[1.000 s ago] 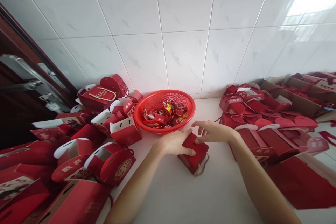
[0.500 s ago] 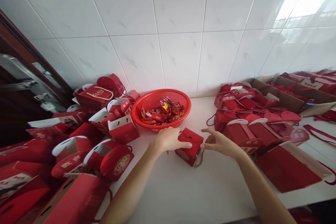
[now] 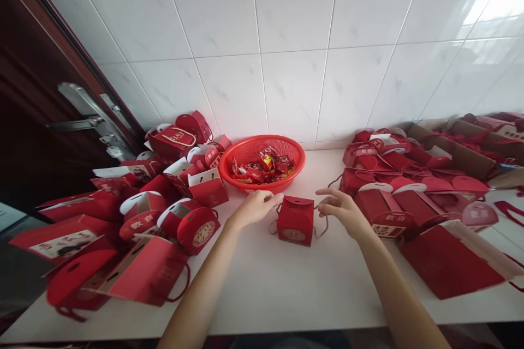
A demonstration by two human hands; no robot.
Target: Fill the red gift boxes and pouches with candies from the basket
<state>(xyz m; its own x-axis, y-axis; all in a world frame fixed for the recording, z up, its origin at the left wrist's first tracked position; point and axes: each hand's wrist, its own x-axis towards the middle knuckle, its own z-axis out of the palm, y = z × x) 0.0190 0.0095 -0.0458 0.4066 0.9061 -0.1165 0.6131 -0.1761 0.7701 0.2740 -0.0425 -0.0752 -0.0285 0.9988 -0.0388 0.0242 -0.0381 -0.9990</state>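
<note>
A small red gift box (image 3: pixel 295 222) stands upright on the white table, its top flap closed and a round gold pattern on its front. Thin tan cord (image 3: pixel 326 224) loops out at both sides of it. My left hand (image 3: pixel 256 209) is at the box's upper left corner, thumb stretched out, lower fingers partly hidden. My right hand (image 3: pixel 341 212) is just right of the box. Its index finger sticks out, while the thumb and another fingertip come together at the cord. Behind the box sits a red plastic basket (image 3: pixel 227 170) holding wrapped candies (image 3: pixel 266 166).
Many red boxes (image 3: pixel 145 272), several with open tops, crowd the left side of the table. More red boxes (image 3: pixel 376 207) and a large red bag (image 3: pixel 450 262) fill the right, with a cardboard carton (image 3: pixel 466 158) behind. A tiled wall (image 3: pixel 292 92) borders the back; a door (image 3: pixel 41 65) is far left.
The red box has been turned so its patterned front faces me. My left hand has come off its top to its left side. The cord on the right is raised toward my right fingers.
</note>
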